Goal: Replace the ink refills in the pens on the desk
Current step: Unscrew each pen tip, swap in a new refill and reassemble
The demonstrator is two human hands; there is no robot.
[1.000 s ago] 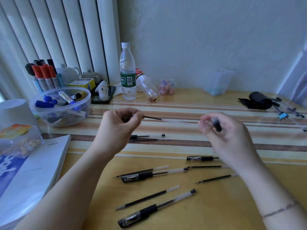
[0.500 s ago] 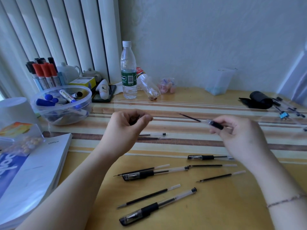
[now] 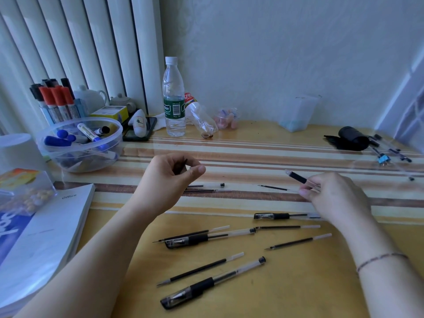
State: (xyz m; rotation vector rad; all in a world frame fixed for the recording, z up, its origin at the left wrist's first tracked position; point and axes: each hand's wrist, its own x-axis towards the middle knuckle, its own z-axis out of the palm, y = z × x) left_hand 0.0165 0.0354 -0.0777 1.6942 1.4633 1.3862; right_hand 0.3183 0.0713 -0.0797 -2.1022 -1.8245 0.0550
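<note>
My left hand [image 3: 169, 177] is raised over the striped part of the desk, its fingers pinched on a small dark pen part that is mostly hidden. My right hand [image 3: 335, 193] holds a clear pen barrel [image 3: 298, 179] with a black grip, its open end pointing up and left. A thin black refill [image 3: 273, 187] lies on the stripes just left of that hand. On the yellow desk nearer me lie three assembled pens [image 3: 282, 216] [image 3: 206, 238] [image 3: 211, 282] and several loose refills [image 3: 199, 268] [image 3: 298, 241].
A clear bowl of markers [image 3: 80, 143] and a book [image 3: 46, 237] sit at the left. A water bottle [image 3: 173, 99] and a tipped empty bottle [image 3: 202, 121] stand at the back. A black roll with more pens [image 3: 351, 141] lies at the right.
The refill that stuck out of the barrel in my right hand now lies on the striped desk. My right hand has moved right with the barrel. My left hand stays pinched.
</note>
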